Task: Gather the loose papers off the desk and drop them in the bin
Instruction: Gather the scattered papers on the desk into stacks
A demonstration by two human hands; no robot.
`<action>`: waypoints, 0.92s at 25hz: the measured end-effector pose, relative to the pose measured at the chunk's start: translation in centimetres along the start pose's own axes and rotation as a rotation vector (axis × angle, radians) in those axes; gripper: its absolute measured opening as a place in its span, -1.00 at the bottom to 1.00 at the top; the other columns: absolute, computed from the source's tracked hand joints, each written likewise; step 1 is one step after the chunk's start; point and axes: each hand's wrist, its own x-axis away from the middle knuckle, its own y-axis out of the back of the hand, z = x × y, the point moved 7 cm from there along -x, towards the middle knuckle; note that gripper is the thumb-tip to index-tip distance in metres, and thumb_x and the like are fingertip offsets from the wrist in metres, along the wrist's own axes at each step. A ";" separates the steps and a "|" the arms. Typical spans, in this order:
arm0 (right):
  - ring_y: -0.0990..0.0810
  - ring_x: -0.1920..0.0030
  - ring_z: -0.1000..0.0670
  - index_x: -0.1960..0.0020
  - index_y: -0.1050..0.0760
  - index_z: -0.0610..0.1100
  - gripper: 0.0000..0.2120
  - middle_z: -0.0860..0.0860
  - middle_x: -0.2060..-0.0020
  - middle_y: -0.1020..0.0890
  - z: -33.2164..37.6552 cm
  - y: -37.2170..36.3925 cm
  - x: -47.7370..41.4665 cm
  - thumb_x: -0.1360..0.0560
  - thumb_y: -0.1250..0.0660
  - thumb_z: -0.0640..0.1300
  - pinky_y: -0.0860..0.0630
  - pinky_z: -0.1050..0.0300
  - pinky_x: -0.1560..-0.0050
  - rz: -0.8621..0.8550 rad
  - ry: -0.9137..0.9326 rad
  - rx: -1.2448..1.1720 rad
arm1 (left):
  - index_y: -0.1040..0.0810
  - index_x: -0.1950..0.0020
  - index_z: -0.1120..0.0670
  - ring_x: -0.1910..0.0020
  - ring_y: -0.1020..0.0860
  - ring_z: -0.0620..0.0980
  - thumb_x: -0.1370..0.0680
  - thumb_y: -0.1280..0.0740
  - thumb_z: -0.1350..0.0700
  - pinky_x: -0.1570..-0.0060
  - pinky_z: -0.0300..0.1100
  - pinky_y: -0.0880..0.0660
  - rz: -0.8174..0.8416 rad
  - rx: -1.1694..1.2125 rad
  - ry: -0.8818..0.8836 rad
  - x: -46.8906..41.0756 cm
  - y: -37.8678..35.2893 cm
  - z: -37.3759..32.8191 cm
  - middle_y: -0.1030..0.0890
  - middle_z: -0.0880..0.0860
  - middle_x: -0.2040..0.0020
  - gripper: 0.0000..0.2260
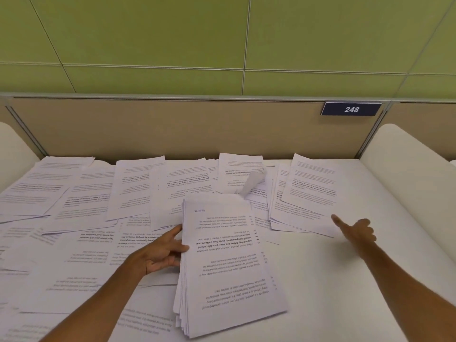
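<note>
A thick stack of printed sheets (pixel 227 262) lies in the middle of the white desk (pixel 345 280). My left hand (pixel 162 253) grips its left edge, thumb on top and fingers under. Stretched out at the right, my right hand (pixel 355 230) has its fingers straight and their tips at the near corner of a small fanned pile of papers (pixel 306 198). Loose printed papers (pixel 81 201) cover the left and back of the desk, overlapping one another. No bin is in view.
A beige partition panel (pixel 172 129) with a dark number plate "248" (pixel 351 109) closes off the desk's back edge. White rounded side dividers (pixel 404 164) stand at the right and far left. A green wall rises behind.
</note>
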 end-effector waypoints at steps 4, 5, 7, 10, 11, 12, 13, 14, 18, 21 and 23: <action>-0.26 -0.40 -0.39 -0.52 -0.04 -0.32 -0.05 -0.39 -0.39 -0.28 2.0 -1.0 -1.5 -0.46 -0.39 0.25 -0.18 -0.27 -0.43 -0.029 -0.009 0.079 | -0.37 -0.38 -0.17 -0.26 -0.55 0.25 -0.48 -0.37 0.38 -0.02 0.18 -0.59 0.123 0.004 -0.048 0.6 1.1 -1.2 -0.54 0.22 -0.32 -0.39; -0.24 -0.41 -0.38 -0.53 -0.04 -0.24 -0.07 -0.37 -0.39 -0.28 2.4 -1.4 -1.6 -0.45 -0.38 0.26 -0.17 -0.26 -0.43 -0.020 -0.016 0.099 | -0.36 -0.38 -0.17 -0.26 -0.54 0.24 -0.48 -0.37 0.38 -0.03 0.17 -0.59 0.137 0.010 -0.065 0.6 1.6 -1.7 -0.53 0.21 -0.33 -0.38; -0.19 -0.44 -0.37 -0.55 -0.08 -0.01 -0.19 -0.33 -0.43 -0.25 3.3 -2.3 -1.5 -0.47 -0.35 0.27 -0.12 -0.25 -0.44 0.051 0.014 0.184 | -0.37 -0.39 -0.17 -0.26 -0.55 0.22 -0.45 -0.42 0.35 -0.03 0.17 -0.59 0.137 0.024 -0.088 0.4 2.4 -2.7 -0.54 0.20 -0.33 -0.36; -0.18 -0.43 -0.36 -0.55 -0.11 0.17 -0.34 -0.24 -0.44 -0.24 4.1 -3.9 -1.2 -0.52 -0.24 0.28 -0.10 -0.25 -0.45 0.149 0.075 0.384 | -0.41 -0.35 -0.15 -0.21 -0.59 0.19 -0.32 -0.56 0.30 -0.01 0.16 -0.60 0.077 0.040 -0.093 -0.3 4.0 -3.1 -0.57 0.20 -0.30 -0.30; -0.18 -0.42 -0.35 -0.53 -0.17 0.20 -0.38 -0.21 -0.42 -0.25 4.0 -4.2 -1.1 -0.52 -0.24 0.29 -0.13 -0.25 -0.44 0.166 0.075 0.410 | -0.42 -0.34 -0.15 -0.19 -0.60 0.18 -0.32 -0.55 0.31 0.00 0.16 -0.61 0.045 0.053 -0.090 -0.6 4.7 -3.1 -0.58 0.21 -0.28 -0.31; -0.19 -0.41 -0.34 -0.49 -0.25 0.21 -0.41 -0.18 -0.41 -0.28 3.9 -4.3 -1.2 -0.51 -0.27 0.28 -0.15 -0.26 -0.43 0.167 0.075 0.409 | -0.43 -0.32 -0.14 -0.17 -0.61 0.18 -0.36 -0.50 0.33 0.02 0.15 -0.62 0.018 0.069 -0.090 -0.9 5.4 -3.1 -0.59 0.21 -0.26 -0.36; -0.22 -0.40 -0.34 -0.43 -0.36 0.18 -0.46 -0.17 -0.39 -0.32 3.8 -4.0 -1.5 -0.49 -0.32 0.27 -0.18 -0.26 -0.41 0.158 0.087 0.392 | -0.43 -0.31 -0.14 -0.15 -0.62 0.17 -0.39 -0.43 0.36 0.03 0.14 -0.62 -0.006 0.084 -0.091 -1.3 6.0 -3.2 -0.61 0.20 -0.24 -0.40; -0.26 -0.38 -0.34 -0.33 -0.47 0.12 -0.51 -0.18 -0.36 -0.39 3.9 -3.7 -1.9 -0.46 -0.37 0.26 -0.21 -0.27 -0.39 0.148 0.099 0.377 | -0.45 -0.30 -0.13 -0.14 -0.63 0.18 -0.41 -0.39 0.38 0.05 0.13 -0.63 -0.026 0.095 -0.090 -1.5 6.6 -3.4 -0.62 0.20 -0.23 -0.43; -0.37 -0.34 -0.36 -0.29 -0.44 -0.28 -0.25 -0.32 -0.29 -0.46 3.7 -2.2 -3.1 -0.44 -0.31 0.35 -0.26 -0.31 -0.39 0.006 0.037 0.342 | -0.47 -0.27 -0.12 -0.10 -0.65 0.18 -0.42 -0.34 0.42 0.11 0.11 -0.64 -0.070 0.089 -0.061 -2.3 8.0 -3.7 -0.64 0.19 -0.19 -0.44; -0.25 -0.42 -0.35 -0.43 -0.19 -0.38 -0.02 -0.35 -0.38 -0.32 3.9 -2.5 -2.7 -0.38 -0.39 0.34 -0.20 -0.26 -0.41 -0.063 -0.081 0.307 | -0.45 -0.28 -0.13 -0.10 -0.65 0.20 -0.46 -0.31 0.46 0.12 0.15 -0.63 -0.095 0.060 -0.014 -2.9 8.2 -3.2 -0.63 0.20 -0.20 -0.42; -0.30 -0.40 -0.32 -0.43 -0.23 -0.34 -0.03 -0.28 -0.37 -0.37 5.1 -3.5 -2.2 -0.34 -0.47 0.30 -0.27 -0.21 -0.38 0.014 -0.089 0.381 | -0.46 -0.28 -0.14 -0.12 -0.63 0.21 -0.45 -0.31 0.47 0.11 0.18 -0.63 -0.084 0.065 -0.001 -3.1 8.1 -2.8 -0.63 0.20 -0.21 -0.41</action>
